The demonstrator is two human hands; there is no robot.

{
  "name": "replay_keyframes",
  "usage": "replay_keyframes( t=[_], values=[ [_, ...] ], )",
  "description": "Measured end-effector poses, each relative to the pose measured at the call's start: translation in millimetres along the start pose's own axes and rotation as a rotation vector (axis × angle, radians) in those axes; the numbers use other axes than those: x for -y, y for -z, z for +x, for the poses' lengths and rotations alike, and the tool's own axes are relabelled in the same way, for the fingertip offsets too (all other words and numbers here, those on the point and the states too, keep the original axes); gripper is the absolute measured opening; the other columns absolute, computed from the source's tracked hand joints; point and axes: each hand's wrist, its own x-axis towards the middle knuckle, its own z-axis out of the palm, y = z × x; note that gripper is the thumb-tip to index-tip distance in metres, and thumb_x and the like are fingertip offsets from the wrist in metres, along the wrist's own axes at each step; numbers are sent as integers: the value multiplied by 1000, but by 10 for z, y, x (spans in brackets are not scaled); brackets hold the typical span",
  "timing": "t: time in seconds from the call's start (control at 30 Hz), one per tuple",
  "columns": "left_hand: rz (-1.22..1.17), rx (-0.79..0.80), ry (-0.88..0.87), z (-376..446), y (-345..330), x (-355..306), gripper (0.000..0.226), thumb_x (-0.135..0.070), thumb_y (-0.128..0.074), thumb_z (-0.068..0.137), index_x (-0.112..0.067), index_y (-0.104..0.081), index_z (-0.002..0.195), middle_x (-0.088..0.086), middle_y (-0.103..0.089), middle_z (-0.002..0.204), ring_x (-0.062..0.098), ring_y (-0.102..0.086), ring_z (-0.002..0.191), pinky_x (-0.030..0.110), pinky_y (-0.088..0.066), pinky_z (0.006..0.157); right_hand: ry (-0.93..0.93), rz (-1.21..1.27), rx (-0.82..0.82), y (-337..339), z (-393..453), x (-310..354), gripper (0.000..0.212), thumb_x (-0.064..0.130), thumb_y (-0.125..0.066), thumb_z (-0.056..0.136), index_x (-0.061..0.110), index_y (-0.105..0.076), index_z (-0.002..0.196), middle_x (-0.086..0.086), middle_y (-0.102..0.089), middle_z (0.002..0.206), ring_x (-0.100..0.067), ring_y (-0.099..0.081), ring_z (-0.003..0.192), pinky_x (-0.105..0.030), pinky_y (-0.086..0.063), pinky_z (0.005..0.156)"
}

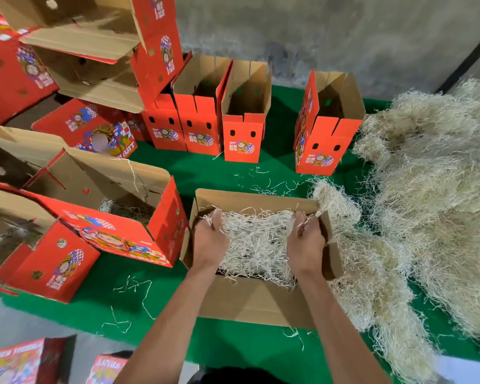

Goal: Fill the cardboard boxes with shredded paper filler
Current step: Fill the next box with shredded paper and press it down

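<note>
An open cardboard box [257,302] lies on the green mat in front of me, with pale shredded paper [257,239] spread across its inside. Both my hands are inside it. My left hand [209,239] rests on the filler at the box's left end, fingers bent down into the strands. My right hand [305,241] is at the right end, its fingers curled into a tuft of shredded paper. A big heap of the same filler [427,189] lies to the right, reaching the box's right flap.
Several upright empty red boxes [244,123] stand in a row at the back on the green mat [139,281]. Red printed boxes [103,214] holding some filler lie stacked at the left. A grey wall runs behind. Loose strands litter the mat.
</note>
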Motion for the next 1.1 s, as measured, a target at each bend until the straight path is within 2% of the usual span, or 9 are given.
replay_keyframes(
  t=[0.1, 0.23, 0.3, 0.4, 0.47, 0.53, 0.93, 1.03, 1.1],
  values=[
    [55, 38, -109, -9, 60, 18, 55, -50, -41, 103, -18, -36, 59, -10, -30, 33, 5, -23, 29, 21, -20, 33, 61, 12, 82, -27, -37, -4, 15, 23, -41, 107, 12, -48, 99, -7, -62, 72, -6, -55, 43, -16, -42, 39],
    [103, -111, -112, 142, 257, 81, 57, -52, -42, 102, -16, -37, 57, -8, -33, 33, 9, -27, 31, 26, -25, 37, -39, 20, 3, 168, 112, -65, 6, 16, -44, 106, 13, -48, 103, -10, -62, 76, -13, -57, 49, -19, -44, 40],
    [127, -29, -195, 69, 171, 82, 49, -44, -42, 104, -12, -51, 68, -7, -35, 32, 6, -27, 31, 25, -25, 36, -3, -23, -3, 140, 65, -26, 12, 20, -43, 106, 17, -46, 94, -10, -63, 74, -18, -63, 52, -26, -50, 41],
    [202, 96, -265, 35, 173, 127, 31, -32, -42, 107, -13, -64, 98, -8, -50, 41, 7, -40, 33, 26, -32, 36, 57, -25, 76, 129, 3, -58, 18, 21, -40, 107, 16, -48, 92, -8, -62, 68, -11, -59, 42, -21, -45, 38],
    [172, 12, -204, 169, 302, 152, 45, -38, -43, 105, -14, -55, 69, -3, -46, 41, 11, -41, 33, 31, -32, 41, 28, 17, 5, 227, 71, -111, 19, 22, -39, 107, 17, -48, 91, -9, -60, 68, -5, -53, 38, -18, -43, 37],
    [169, -67, -195, 237, 359, 126, 53, -39, -44, 105, -16, -38, 57, -7, -34, 38, 9, -30, 29, 29, -25, 41, 15, 17, -73, 307, 145, -118, 21, 29, -37, 107, 20, -45, 90, -8, -57, 67, -2, -48, 36, -17, -40, 36],
    [127, -16, -102, 278, 428, 94, 57, -45, -40, 105, -17, -30, 56, -9, -23, 34, 7, -17, 29, 22, -19, 33, -65, 58, 49, 446, 90, -33, 34, 47, -32, 106, 16, -45, 101, -4, -53, 66, -9, -44, 45, -24, -43, 41],
    [173, 22, -170, 240, 407, 91, 57, -38, -40, 106, -13, -37, 55, -4, -31, 30, 8, -23, 26, 19, -19, 31, -70, 78, 36, 448, 117, -27, 37, 50, -30, 105, 16, -45, 98, -2, -51, 63, -9, -45, 44, -24, -43, 40],
    [231, 33, -220, 205, 392, 79, 46, -33, -43, 106, -5, -45, 69, -2, -43, 37, 7, -32, 27, 19, -25, 31, -32, 62, 20, 400, 135, 11, 45, 54, -31, 104, 13, -45, 92, 0, -50, 60, -2, -43, 37, -20, -41, 37]
  ],
)
